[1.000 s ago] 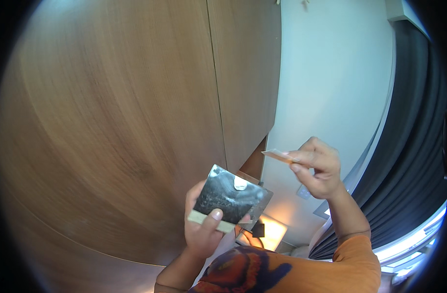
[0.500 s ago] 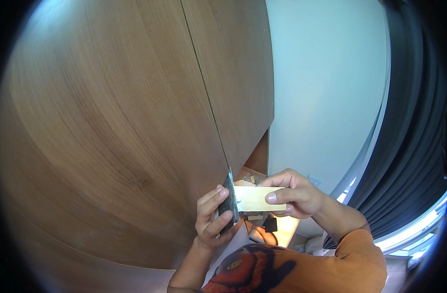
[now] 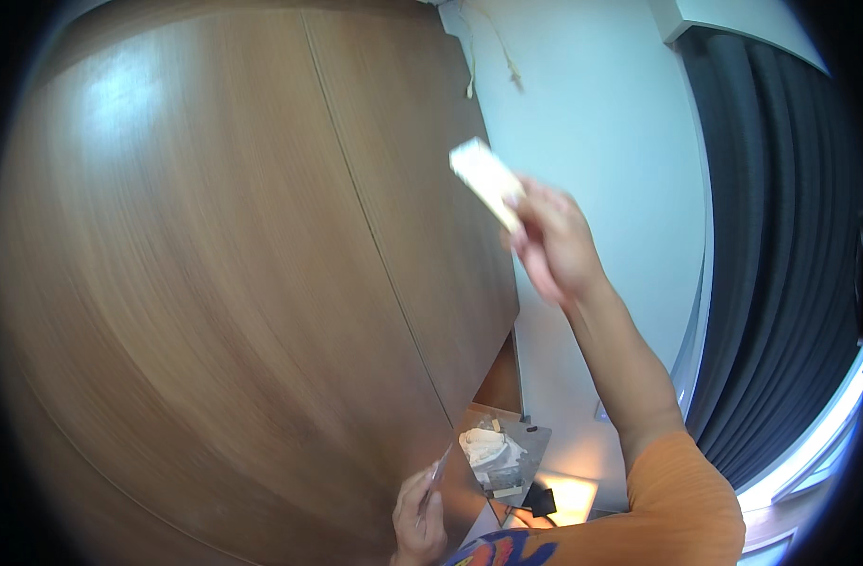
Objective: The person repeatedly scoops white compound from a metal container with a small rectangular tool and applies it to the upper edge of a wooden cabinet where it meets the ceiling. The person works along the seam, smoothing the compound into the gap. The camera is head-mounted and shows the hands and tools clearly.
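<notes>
My right hand [image 3: 554, 236], blurred, is raised near the wall's left edge, closed on a flat pale strip [image 3: 483, 174] with a whitish far end. My left hand [image 3: 417, 519] is low in the head view, closed on a thin square plate [image 3: 438, 476], now seen almost edge-on. Just right of it and farther down lies a grey board [image 3: 531, 448] with a lumpy white mass [image 3: 488, 448] and small pieces on it.
A wood-grain panel [image 3: 215, 236] with a long seam fills the left. A pale wall [image 3: 601, 113] has hanging cords [image 3: 514, 71] at its top. A dark curtain [image 3: 752, 189] hangs at right. A lit orange surface [image 3: 575, 491] shows below, with a black square object [image 3: 543, 502].
My right hand has left the plate and moved up toward the top of the panel with the strip. My left hand has dropped lower in view with the plate. The camera view has shifted upward.
</notes>
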A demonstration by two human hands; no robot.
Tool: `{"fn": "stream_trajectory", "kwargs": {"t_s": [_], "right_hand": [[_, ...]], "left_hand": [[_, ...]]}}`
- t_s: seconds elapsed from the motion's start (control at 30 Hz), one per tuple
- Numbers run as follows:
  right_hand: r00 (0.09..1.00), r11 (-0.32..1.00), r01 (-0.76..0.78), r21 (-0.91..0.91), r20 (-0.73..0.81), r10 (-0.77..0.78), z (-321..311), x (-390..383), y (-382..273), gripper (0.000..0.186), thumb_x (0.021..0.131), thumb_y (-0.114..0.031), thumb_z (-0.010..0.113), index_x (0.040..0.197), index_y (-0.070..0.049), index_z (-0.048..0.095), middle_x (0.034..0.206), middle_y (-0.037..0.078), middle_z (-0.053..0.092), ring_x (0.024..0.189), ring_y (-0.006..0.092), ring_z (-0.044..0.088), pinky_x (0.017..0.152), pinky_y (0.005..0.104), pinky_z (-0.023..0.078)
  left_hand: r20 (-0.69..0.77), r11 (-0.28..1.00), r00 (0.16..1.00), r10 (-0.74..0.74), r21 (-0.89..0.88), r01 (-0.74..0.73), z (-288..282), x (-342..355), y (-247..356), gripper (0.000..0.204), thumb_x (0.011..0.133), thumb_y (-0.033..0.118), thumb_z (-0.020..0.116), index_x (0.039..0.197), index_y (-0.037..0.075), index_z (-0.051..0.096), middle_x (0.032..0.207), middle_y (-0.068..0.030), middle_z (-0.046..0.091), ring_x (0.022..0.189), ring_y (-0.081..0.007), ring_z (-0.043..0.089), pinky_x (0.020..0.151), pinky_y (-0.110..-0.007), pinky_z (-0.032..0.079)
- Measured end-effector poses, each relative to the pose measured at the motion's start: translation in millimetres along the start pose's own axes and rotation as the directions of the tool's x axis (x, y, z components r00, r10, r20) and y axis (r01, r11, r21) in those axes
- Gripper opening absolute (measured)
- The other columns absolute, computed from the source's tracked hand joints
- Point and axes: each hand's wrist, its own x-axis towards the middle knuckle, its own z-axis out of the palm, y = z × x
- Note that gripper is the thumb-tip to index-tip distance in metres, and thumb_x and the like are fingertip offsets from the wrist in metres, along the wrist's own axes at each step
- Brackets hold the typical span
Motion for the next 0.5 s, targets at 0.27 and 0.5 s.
{"fn": "stream_trajectory", "kwargs": {"t_s": [0.27, 0.5], "right_hand": [[0.839, 0.873, 0.379, -0.307, -0.285, -0.464, 39, 252, -22, 0.028, 0.093, -0.014, 0.067, 0.109, 0.008, 0.071, 0.076, 0.006, 0.065, 0.063, 0.0115, 0.059, 0.057, 0.03, 0.048], [0.773, 0.855, 0.216, -0.471, -0.452, -0.445, 54, 343, -22, 0.023, 0.084, -0.015, 0.073, 0.086, 0.008, 0.073, 0.09, 0.028, 0.074, 0.085, 0.0406, 0.074, 0.076, 0.0486, 0.057]], "left_hand": [[-0.063, 0.877, 0.888, -0.455, -0.208, 0.434, -3, -48, 36, 0.04, 0.107, 0.009, 0.052, 0.146, -0.001, 0.051, 0.134, -0.0133, 0.061, 0.121, -0.0215, 0.06, 0.108, -0.035, 0.045], [-0.211, 0.841, 0.822, -0.529, -0.257, 0.476, 2, -60, 46, 0.045, 0.106, 0.014, 0.058, 0.147, -0.001, 0.049, 0.13, -0.0141, 0.063, 0.115, -0.0232, 0.063, 0.101, -0.035, 0.05]]}}
